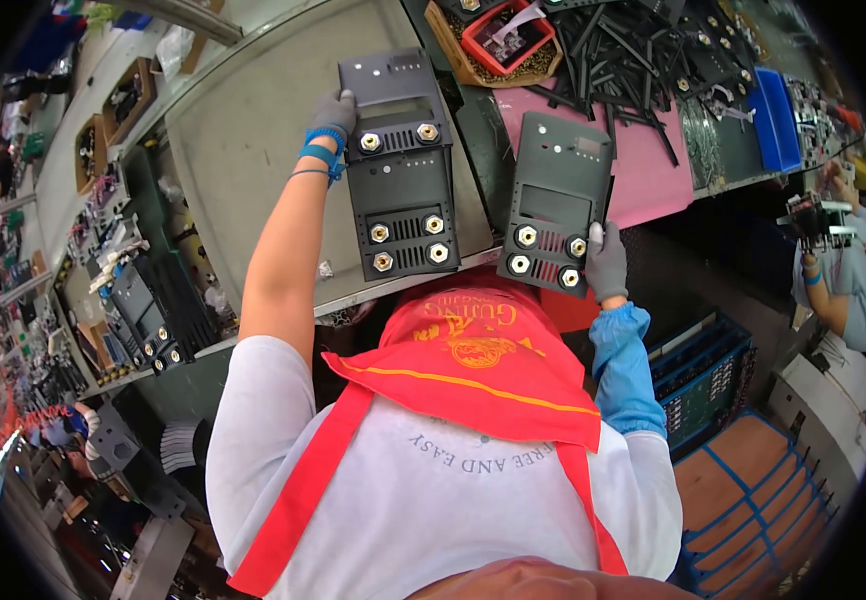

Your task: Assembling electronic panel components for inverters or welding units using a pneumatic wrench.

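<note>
Two dark grey metal front panels with brass terminals, one gripped per gloved hand.
Left panel [398,165] is clasped by left hand [335,115]; right panel [556,205] is pinched by right hand [606,262]; placement seems underway, steady lowering needed.

Both gloved hands outstretched, left [334,113] far forward, right [606,264] nearer, fingers closed in grips.

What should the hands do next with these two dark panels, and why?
Probably slide the right panel further onto the bench. The right hand grips its lower corner, which overhangs the bench edge, while the left hand holds the left panel lying flat.
</note>
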`<state>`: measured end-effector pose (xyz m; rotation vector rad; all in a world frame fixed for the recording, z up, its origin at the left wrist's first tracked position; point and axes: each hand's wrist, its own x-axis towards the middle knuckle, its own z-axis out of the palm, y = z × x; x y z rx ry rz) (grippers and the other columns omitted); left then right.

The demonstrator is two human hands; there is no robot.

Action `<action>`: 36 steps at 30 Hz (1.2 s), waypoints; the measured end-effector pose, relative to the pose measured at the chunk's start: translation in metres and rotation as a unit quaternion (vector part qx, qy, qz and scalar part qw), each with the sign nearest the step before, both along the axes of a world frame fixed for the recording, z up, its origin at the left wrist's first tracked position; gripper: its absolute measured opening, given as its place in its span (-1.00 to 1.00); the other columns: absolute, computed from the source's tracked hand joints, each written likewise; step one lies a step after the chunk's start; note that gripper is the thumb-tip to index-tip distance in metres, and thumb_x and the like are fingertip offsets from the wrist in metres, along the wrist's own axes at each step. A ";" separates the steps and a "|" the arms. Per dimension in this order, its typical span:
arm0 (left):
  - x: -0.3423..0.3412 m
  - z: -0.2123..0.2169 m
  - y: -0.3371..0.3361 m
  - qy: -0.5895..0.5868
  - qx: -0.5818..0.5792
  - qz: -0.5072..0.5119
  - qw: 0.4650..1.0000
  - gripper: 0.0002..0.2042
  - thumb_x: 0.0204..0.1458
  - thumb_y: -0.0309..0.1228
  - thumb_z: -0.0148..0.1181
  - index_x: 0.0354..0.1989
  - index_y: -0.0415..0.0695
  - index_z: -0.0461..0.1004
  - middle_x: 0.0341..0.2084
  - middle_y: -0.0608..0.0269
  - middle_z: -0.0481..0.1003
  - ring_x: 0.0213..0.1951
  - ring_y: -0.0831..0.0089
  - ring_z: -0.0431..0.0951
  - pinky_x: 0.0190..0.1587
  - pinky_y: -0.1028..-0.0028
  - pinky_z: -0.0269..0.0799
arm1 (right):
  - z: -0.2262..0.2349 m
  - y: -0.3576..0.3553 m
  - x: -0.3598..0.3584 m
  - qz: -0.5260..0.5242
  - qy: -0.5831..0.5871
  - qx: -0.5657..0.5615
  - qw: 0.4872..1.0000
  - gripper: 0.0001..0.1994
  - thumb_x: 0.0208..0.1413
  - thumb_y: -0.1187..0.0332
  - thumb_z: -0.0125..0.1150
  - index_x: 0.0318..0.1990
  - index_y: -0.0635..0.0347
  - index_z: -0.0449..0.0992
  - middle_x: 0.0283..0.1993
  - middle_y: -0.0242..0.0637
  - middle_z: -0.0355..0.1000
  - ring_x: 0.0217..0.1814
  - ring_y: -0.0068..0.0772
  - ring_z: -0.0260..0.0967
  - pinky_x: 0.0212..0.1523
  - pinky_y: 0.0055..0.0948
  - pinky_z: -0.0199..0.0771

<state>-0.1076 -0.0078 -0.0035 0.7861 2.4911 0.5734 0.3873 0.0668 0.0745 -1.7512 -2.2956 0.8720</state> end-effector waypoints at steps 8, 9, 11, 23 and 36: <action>0.072 0.141 -0.038 -0.066 0.146 -0.010 0.987 -0.66 0.20 -0.19 -0.12 -0.24 -0.24 0.45 -0.72 0.10 0.47 -0.58 0.27 0.54 -0.41 0.30 0.40 | 0.065 -0.046 -0.041 -0.030 0.230 -0.065 0.970 -0.66 0.27 0.18 -0.10 -0.14 0.35 0.37 -0.34 -0.10 0.41 -0.32 -0.29 0.35 -0.26 -0.36 0.34; 0.084 0.131 -0.056 -0.099 0.159 -0.011 0.982 -0.65 0.20 -0.18 -0.13 -0.23 -0.25 0.44 -0.74 0.13 0.46 -0.58 0.29 0.54 -0.42 0.31 0.39 | 0.067 -0.049 -0.052 -0.021 0.243 -0.054 0.968 -0.66 0.27 0.18 -0.09 -0.13 0.36 0.37 -0.33 -0.06 0.41 -0.32 -0.25 0.35 -0.25 -0.35 0.34; 0.109 0.110 -0.091 -0.138 0.136 0.010 0.981 -0.63 0.20 -0.15 -0.15 -0.18 -0.23 0.44 -0.67 0.09 0.48 -0.51 0.21 0.54 -0.36 0.28 0.40 | 0.061 -0.054 -0.077 0.005 0.221 -0.011 0.975 -0.59 0.24 0.11 -0.08 -0.07 0.37 0.36 -0.23 0.10 0.42 -0.18 0.05 0.40 -0.17 -0.23 0.35; 0.117 0.087 -0.156 -0.216 0.193 -0.047 0.956 -0.44 0.03 -0.46 0.07 0.21 -0.35 0.08 -0.02 0.07 0.41 0.01 0.34 0.41 0.07 0.40 0.30 | 0.035 -0.045 -0.087 -0.144 0.355 -0.393 0.836 -0.63 0.11 0.21 -0.01 -0.02 0.27 0.36 -0.26 -0.15 0.45 -0.41 -0.34 0.43 -0.42 -0.32 0.48; 0.111 0.070 -0.132 -0.644 0.165 0.184 0.724 -0.64 -0.02 -0.28 0.09 -0.08 -0.23 0.40 -0.24 0.12 0.52 -0.27 0.35 0.56 -0.16 0.37 0.52 | -0.024 -0.022 -0.139 -0.103 0.342 -0.548 0.757 -0.72 0.23 0.05 -0.08 -0.05 -0.04 0.35 -0.14 -0.44 0.37 -0.23 -0.56 0.33 -0.19 -0.50 0.38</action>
